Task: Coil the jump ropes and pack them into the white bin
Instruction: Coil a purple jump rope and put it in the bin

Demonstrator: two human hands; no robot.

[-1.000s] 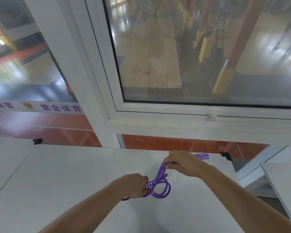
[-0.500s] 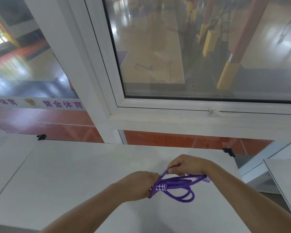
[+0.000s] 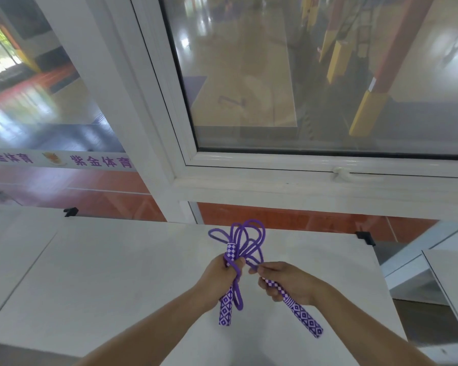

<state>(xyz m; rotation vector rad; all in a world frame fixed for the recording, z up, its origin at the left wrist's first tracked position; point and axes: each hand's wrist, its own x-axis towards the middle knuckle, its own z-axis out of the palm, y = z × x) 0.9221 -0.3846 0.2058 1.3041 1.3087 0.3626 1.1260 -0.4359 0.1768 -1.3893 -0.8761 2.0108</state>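
A purple jump rope [image 3: 245, 237] with purple-and-white patterned handles is held above the white table [image 3: 117, 273]. My left hand [image 3: 218, 276] grips one handle [image 3: 225, 310] upright together with several cord loops that fan out above the fist; one loop hangs down beside that handle. My right hand [image 3: 286, 282] holds the second handle [image 3: 303, 315], which slants down to the right, and its fingertips pinch the cord close to my left hand. The white bin is not in view.
A white window frame [image 3: 302, 186] and glass stand just past the table's far edge. A second white table [image 3: 455, 281] sits at the right across a gap. Black clips [image 3: 365, 237] mark the table's far corners.
The bundle was turned from lying sideways to upright, loops now pointing up. My right hand shifted from the loops onto the second handle, and both handles now stick out below my hands.
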